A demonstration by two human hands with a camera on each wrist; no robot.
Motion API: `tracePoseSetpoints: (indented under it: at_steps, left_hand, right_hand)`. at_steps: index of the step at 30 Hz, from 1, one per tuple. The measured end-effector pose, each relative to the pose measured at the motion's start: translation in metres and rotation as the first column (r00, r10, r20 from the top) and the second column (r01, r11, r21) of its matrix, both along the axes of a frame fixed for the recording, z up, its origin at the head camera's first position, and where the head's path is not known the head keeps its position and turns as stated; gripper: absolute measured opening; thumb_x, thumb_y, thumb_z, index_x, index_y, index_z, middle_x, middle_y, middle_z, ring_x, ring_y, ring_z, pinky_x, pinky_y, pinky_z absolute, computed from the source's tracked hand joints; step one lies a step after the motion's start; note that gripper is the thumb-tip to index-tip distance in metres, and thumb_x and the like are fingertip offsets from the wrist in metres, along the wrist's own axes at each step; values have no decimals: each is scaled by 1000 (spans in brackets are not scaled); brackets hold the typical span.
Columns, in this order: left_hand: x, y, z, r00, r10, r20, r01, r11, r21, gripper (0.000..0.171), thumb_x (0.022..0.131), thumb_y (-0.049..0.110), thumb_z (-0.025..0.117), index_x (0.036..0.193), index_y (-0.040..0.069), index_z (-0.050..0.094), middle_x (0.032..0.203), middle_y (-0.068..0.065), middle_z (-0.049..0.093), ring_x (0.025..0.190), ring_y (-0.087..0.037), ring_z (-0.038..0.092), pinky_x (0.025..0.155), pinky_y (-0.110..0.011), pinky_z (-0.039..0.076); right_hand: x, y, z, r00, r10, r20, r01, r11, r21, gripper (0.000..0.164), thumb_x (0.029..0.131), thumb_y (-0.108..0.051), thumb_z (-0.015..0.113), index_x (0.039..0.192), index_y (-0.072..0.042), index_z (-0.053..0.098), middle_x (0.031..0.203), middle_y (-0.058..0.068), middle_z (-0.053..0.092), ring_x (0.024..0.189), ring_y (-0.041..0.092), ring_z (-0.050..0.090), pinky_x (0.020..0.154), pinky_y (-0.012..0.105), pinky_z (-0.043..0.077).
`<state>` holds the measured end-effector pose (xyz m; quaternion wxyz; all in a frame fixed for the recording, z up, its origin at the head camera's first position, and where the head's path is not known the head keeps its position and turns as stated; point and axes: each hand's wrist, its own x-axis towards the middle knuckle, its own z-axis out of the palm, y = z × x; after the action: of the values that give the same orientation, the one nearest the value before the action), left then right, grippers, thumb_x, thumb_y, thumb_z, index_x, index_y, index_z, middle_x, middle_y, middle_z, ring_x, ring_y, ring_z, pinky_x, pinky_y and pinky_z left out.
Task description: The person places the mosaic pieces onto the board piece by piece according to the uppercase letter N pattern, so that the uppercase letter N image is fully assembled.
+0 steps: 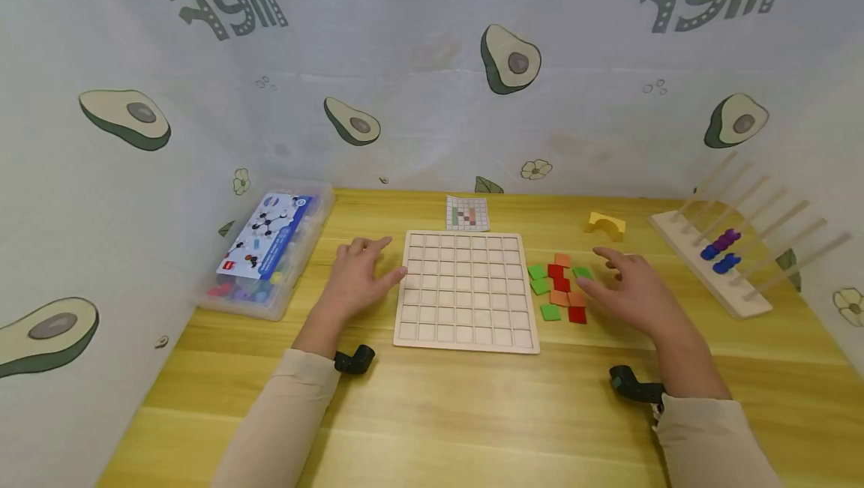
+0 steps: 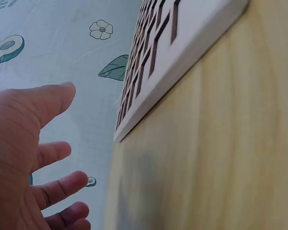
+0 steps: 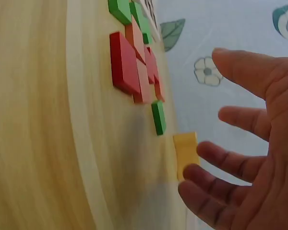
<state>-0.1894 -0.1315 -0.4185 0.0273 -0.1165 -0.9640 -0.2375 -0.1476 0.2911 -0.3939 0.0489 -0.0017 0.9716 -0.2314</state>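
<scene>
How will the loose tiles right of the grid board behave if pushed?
The tiles look stiff: crisp edges, no bend. Low and flat-sided, they'd probably slide rather than roll or tip. Packed close, one may nudge its neighbors.

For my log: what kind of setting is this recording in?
Probably a screened-off tabletop spot for puzzles or play; what lies beyond is hidden. Avocado-print cloth hangs behind and beside a wood-grain table bearing a gridded board.
</scene>
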Motion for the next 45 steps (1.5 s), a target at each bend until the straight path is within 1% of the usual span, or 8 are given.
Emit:
tracePoseSetpoints:
  at_steps: [4, 9, 13, 19, 23, 28, 35, 45]
  left_hand:
    - [0, 1, -7, 999, -45, 19, 43, 996, 83, 62, 85, 54, 56, 136, 20, 47, 114, -8, 52, 100, -27, 42, 87, -45, 36]
    - [-3, 3, -19, 996, -86, 38, 78, 981, 176, 54, 86, 49, 58, 129, 18, 55, 93, 2, 57, 90, -18, 49, 83, -37, 38]
    - [-4, 5, -28, 997, -73, 29, 64, 971, 231, 47, 86, 44, 60, 125, 19, 59, 86, 9, 57, 84, -15, 50, 77, -33, 39]
    - [-1, 7, -36, 995, -65, -73, 79, 976, 205, 35, 86, 34, 63, 117, 18, 65, 81, 12, 57, 81, -15, 48, 79, -37, 34]
    - [0, 7, -39, 993, -62, -104, 81, 978, 193, 35, 86, 35, 63, 117, 19, 65, 81, 13, 56, 80, -14, 46, 81, -40, 32]
    - [-1, 6, -43, 991, -56, -121, 78, 981, 179, 36, 87, 37, 61, 118, 20, 65, 81, 13, 55, 79, -12, 45, 81, -39, 32]
    - [1, 6, -41, 992, -57, -112, 76, 980, 181, 37, 86, 36, 63, 119, 20, 64, 81, 12, 55, 80, -13, 46, 83, -40, 33]
    - [1, 6, -42, 992, -57, -108, 74, 984, 161, 36, 86, 37, 62, 119, 22, 64, 83, 12, 55, 82, -13, 45, 83, -39, 32]
  right_hand:
    - [1, 13, -5, 997, 34, 67, -27, 994, -107, 77, 86, -55, 54, 142, -7, 33, 120, 24, 47, 104, 41, 48, 80, 55, 42]
    - [0, 22, -14, 990, 109, 90, -96, 986, -137, 60, 88, -44, 58, 134, -8, 45, 106, 14, 57, 92, 30, 52, 76, 43, 44]
    - [-1, 25, -21, 985, 151, 81, -138, 979, -151, 49, 87, -37, 63, 126, -9, 53, 97, 7, 58, 82, 22, 51, 70, 35, 42]
    - [-3, 26, -30, 980, 180, 81, -166, 974, -152, 39, 86, -30, 66, 119, -10, 59, 91, 5, 55, 77, 20, 47, 65, 30, 40]
    - [-3, 25, -31, 980, 181, 86, -167, 974, -152, 38, 85, -28, 67, 118, -9, 59, 90, 5, 52, 75, 20, 45, 64, 30, 37]
    - [-2, 21, -29, 980, 173, 96, -158, 976, -152, 41, 85, -32, 67, 118, -9, 59, 91, 5, 51, 75, 20, 43, 64, 31, 35]
    - [-2, 18, -29, 982, 148, 117, -130, 981, -143, 42, 84, -34, 67, 117, -9, 61, 91, 6, 51, 76, 21, 44, 64, 33, 36]
    - [-3, 19, -33, 986, 126, 113, -112, 986, -121, 41, 85, -39, 65, 115, -11, 62, 91, 5, 51, 76, 21, 44, 63, 33, 35]
